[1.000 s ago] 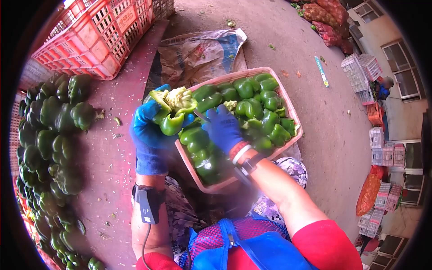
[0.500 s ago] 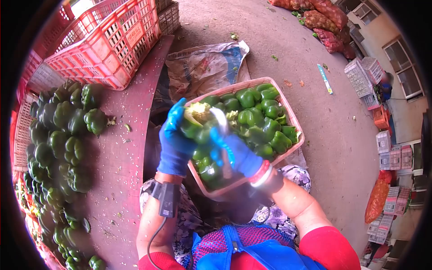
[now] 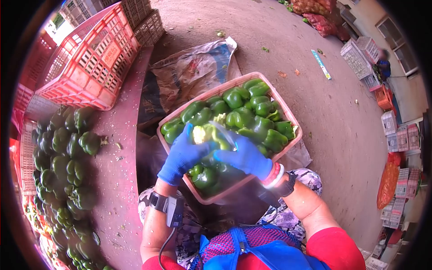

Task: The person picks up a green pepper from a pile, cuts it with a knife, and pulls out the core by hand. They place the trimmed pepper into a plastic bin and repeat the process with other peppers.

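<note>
My left hand (image 3: 186, 155), in a blue glove, is closed around a cut green bell pepper (image 3: 219, 138) over the crate. The pepper's pale seed core (image 3: 199, 134) shows beside my fingers. My right hand (image 3: 246, 157), also gloved in blue, is closed at the pepper's right side. A pale, thin, blade-like streak (image 3: 226, 136) shows at its fingers, too blurred to name. Below both hands stands a pink plastic crate (image 3: 288, 149) full of green bell peppers (image 3: 239, 118), some of them cut open.
On the reddish board (image 3: 118, 180) at left lies a large heap of whole green peppers (image 3: 60, 166). Behind it stands a red slatted crate (image 3: 96, 58). A crumpled sack (image 3: 189, 72) lies beyond my crate. Stacked crates (image 3: 357, 58) and a person (image 3: 383, 65) are at far right.
My hands and the pepper have come lower and nearer together over the crate. The right hand has moved slightly. The whole view has shifted a little, as the head turned.
</note>
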`<state>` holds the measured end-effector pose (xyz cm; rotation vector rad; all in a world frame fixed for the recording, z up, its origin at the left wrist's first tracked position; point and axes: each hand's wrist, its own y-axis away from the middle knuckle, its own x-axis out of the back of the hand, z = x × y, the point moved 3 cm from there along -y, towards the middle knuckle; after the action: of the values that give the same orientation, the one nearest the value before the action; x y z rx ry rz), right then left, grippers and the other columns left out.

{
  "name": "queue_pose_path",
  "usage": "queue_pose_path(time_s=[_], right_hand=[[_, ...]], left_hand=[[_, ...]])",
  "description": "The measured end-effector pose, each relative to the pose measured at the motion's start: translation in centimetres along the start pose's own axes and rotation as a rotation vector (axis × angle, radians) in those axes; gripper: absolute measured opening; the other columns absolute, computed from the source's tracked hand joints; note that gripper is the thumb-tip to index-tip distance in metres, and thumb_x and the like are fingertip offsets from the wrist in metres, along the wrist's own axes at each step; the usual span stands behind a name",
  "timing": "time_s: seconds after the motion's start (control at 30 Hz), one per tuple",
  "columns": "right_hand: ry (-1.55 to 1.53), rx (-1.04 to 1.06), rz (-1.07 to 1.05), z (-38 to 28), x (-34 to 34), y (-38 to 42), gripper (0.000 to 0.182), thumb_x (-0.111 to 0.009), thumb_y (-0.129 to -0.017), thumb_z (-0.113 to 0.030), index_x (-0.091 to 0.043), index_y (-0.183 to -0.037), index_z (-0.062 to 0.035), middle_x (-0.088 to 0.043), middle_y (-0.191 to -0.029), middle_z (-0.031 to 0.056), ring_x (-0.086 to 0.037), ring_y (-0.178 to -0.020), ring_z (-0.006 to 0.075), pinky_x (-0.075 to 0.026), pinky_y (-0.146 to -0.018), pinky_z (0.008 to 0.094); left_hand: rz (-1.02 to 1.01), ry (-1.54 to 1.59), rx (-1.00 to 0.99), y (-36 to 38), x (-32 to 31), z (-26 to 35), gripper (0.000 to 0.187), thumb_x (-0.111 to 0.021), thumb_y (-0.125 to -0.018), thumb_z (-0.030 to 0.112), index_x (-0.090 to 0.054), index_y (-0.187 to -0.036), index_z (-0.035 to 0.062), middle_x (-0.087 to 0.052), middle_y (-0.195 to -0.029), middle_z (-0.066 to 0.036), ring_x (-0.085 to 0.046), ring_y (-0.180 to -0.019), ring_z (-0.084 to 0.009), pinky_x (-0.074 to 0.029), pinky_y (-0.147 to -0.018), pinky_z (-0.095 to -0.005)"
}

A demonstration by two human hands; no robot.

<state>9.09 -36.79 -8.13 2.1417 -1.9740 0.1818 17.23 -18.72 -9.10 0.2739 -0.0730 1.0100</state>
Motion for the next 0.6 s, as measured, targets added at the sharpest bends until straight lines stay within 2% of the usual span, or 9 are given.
queue_pose_path(time_s=[0.03, 0.07, 0.13, 0.17, 0.23, 0.33, 0.43, 0.57, 0.6], right_hand=[[0.026, 0.047, 0.036, 0.3, 0.0, 0.5, 0.055, -0.074, -0.087, -0.028, -0.055, -0.131, -0.0018, -0.067, -0.106, 0.0115, -0.065, -0.096, 0.0176, -0.052, -0.086, 0.0344], [-0.011, 0.100, 0.079, 0.3, -0.3, 0.8, 0.056, -0.074, -0.087, -0.030, -0.055, -0.132, -0.0026, -0.068, -0.104, 0.0108, -0.066, -0.094, 0.0188, -0.053, -0.084, 0.0350], [-0.079, 0.212, 0.161, 0.4, -1.0, 1.6, 0.057, -0.076, -0.088, -0.034, -0.056, -0.132, -0.0041, -0.069, -0.099, 0.0093, -0.067, -0.090, 0.0210, -0.054, -0.081, 0.0363], [-0.163, 0.255, 0.231, -0.9, -1.6, 1.8, 0.059, -0.076, -0.089, -0.035, -0.053, -0.134, -0.0050, -0.069, -0.099, 0.0082, -0.067, -0.088, 0.0203, -0.054, -0.078, 0.0357], [-0.746, -0.224, 0.043, 0.4, -2.6, 3.5, 0.065, -0.074, -0.092, -0.036, -0.044, -0.144, -0.0100, -0.068, -0.100, 0.0042, -0.064, -0.076, 0.0134, -0.052, -0.063, 0.0287], [-0.966, -0.564, 0.106, 0.3, -3.0, 3.5, 0.042, -0.071, -0.093, -0.040, -0.066, -0.123, -0.0109, -0.067, -0.091, 0.0000, -0.059, -0.064, 0.0083, -0.048, -0.054, 0.0237], [-0.835, -0.574, 0.070, 0.2, -2.1, 2.7, 0.034, -0.069, -0.093, -0.040, -0.073, -0.109, -0.0097, -0.067, -0.085, -0.0008, -0.059, -0.062, 0.0084, -0.048, -0.052, 0.0244], [-0.757, -0.546, 0.032, 0.9, -2.6, 2.4, 0.031, -0.069, -0.092, -0.037, -0.073, -0.107, -0.0094, -0.068, -0.083, 0.0009, -0.058, -0.056, 0.0116, -0.050, -0.052, 0.0255], [-0.840, -0.560, 0.004, 1.0, -2.8, 2.4, 0.031, -0.069, -0.093, -0.036, -0.073, -0.107, -0.0092, -0.067, -0.083, 0.0011, -0.058, -0.056, 0.0120, -0.050, -0.052, 0.0256]], left_hand=[[0.025, -0.106, -0.065, -0.3, -0.1, -0.8, 0.070, -0.082, -0.078, 0.025, -0.053, -0.137, 0.0020, -0.073, -0.104, -0.015, -0.070, -0.087, -0.0182, -0.056, -0.081, -0.0343], [-0.014, -0.131, -0.048, 0.2, -0.2, 1.6, 0.057, -0.082, -0.077, 0.029, -0.063, -0.124, 0.0017, -0.074, -0.099, -0.016, -0.073, -0.087, -0.0221, -0.055, -0.082, -0.0366], [-0.024, -0.301, 0.003, 1.0, -0.1, 3.9, 0.039, -0.083, -0.078, 0.014, -0.068, -0.111, -0.0005, -0.075, -0.097, -0.006, -0.068, -0.085, -0.0131, -0.055, -0.080, -0.0311], [0.009, -0.223, -0.032, 1.2, -0.2, 3.5, 0.045, -0.081, -0.077, 0.031, -0.070, -0.110, 0.0030, -0.075, -0.091, -0.014, -0.073, -0.085, -0.0233, -0.055, -0.078, -0.0357], [0.053, -0.097, -0.065, 1.7, -1.3, 3.8, 0.041, -0.080, -0.078, 0.026, -0.070, -0.110, 0.0023, -0.075, -0.092, -0.010, -0.071, -0.083, -0.0169, -0.055, -0.077, -0.0330], [-0.019, 0.129, 0.001, 1.5, -1.9, 2.4, 0.037, -0.078, -0.081, 0.019, -0.068, -0.111, -0.0004, -0.073, -0.096, -0.005, -0.067, -0.084, -0.0120, -0.054, -0.078, -0.0299], [-0.141, 0.224, 0.056, 1.5, -1.2, 1.8, 0.033, -0.075, -0.084, 0.013, -0.066, -0.112, -0.0026, -0.071, -0.100, -0.003, -0.066, -0.086, -0.0102, -0.054, -0.079, -0.0265], [-0.189, -0.009, -0.097, 1.1, 0.1, 1.7, 0.032, -0.075, -0.084, 0.012, -0.067, -0.111, -0.0022, -0.071, -0.100, -0.004, -0.066, -0.084, -0.0106, -0.055, -0.079, -0.0260], [-0.210, 0.109, -0.008, 1.2, 0.1, 1.6, 0.029, -0.075, -0.083, 0.011, -0.067, -0.109, -0.0018, -0.070, -0.096, -0.003, -0.065, -0.082, -0.0095, -0.054, -0.077, -0.0256]])
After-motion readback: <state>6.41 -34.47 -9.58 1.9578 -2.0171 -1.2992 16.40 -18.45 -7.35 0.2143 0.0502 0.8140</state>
